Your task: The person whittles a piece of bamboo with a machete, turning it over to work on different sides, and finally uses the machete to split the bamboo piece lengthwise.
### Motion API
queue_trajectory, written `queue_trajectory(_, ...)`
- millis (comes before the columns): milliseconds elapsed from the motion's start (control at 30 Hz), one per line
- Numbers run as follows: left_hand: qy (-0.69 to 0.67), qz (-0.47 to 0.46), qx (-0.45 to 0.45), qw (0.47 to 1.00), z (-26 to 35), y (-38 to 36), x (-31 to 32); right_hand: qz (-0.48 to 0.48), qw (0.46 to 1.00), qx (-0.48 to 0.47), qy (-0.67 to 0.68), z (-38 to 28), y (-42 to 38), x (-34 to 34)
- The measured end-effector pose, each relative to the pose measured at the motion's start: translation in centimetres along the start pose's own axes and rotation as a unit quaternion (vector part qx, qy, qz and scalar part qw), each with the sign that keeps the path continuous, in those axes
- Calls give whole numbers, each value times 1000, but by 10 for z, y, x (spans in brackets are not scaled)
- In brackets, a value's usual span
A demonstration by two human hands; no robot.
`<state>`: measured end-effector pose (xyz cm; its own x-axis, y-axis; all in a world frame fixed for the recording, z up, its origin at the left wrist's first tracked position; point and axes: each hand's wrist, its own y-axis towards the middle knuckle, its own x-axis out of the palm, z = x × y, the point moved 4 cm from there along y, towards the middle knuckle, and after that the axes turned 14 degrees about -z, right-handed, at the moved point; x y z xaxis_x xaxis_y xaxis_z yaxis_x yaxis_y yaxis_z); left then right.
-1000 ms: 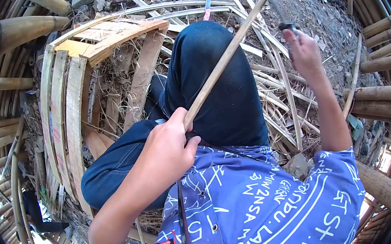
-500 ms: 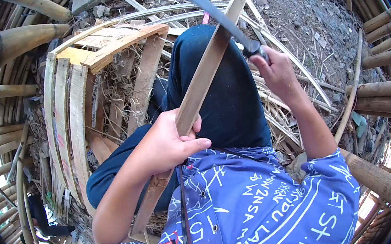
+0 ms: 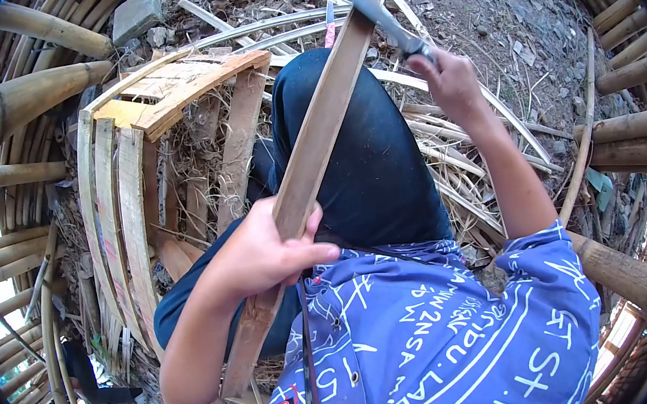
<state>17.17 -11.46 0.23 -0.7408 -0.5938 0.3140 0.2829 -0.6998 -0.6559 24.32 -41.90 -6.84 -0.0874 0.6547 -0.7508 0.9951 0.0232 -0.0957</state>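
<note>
My left hand (image 3: 261, 249) is wrapped round a long flat bamboo strip (image 3: 323, 130), which slants from beside my body up past my raised knee. The thumb lies across the strip's near side. In my right hand (image 3: 450, 88) is the dark handle of a machete (image 3: 365, 6). Its long blade, slightly smeared by motion, crosses the strip near the far end; whether it touches is hard to tell. The blade's tip runs out of the top of the view.
To the left stands a slatted wooden crate (image 3: 133, 216) with fibrous shavings in and around it. Split bamboo strips (image 3: 444, 140) lie on the ground, and a grey block (image 3: 136, 14) sits at the upper left. Bamboo poles (image 3: 629, 79) wall both sides. Another person's dark-clothed limb (image 3: 110, 394) shows lower left.
My right hand and the machete have moved up the view, towards the strip's far end. The strip has shifted slightly left, with my left hand still round it.
</note>
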Motion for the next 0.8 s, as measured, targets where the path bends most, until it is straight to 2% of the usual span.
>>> queue_trajectory(33,-2,-11,6,1000,-5,-7,0,-4,999,46,28,15,5,-4)
queue_trajectory(100,76,5,42,996,-15,-17,-3,53,992,108,23,63,18,-32)
queue_trajectory(133,39,10,21,999,-16,-22,-1,73,986,132,72,72,12,-44)
queue_trajectory(300,4,8,9,1000,-24,-20,-7,95,957,176,212,74,-31,-37)
queue_trajectory(433,39,19,9,999,-8,-12,-3,20,960,102,261,11,-58,-11)
queue_trajectory(567,131,64,-12,989,2,-11,0,-63,990,-47,113,-55,-54,-12)
queue_trajectory(633,150,79,-18,985,0,-15,4,-99,993,-59,13,-66,-42,-12)
queue_trajectory(700,136,81,1,987,-2,-19,9,-108,992,-45,-39,-47,-23,-12)
queue_trajectory(767,150,96,-6,984,-2,-23,10,-36,999,-19,33,-29,-10,-19)
queue_trajectory(800,151,94,-12,984,-2,-25,10,-29,999,-13,18,-16,-3,-25)
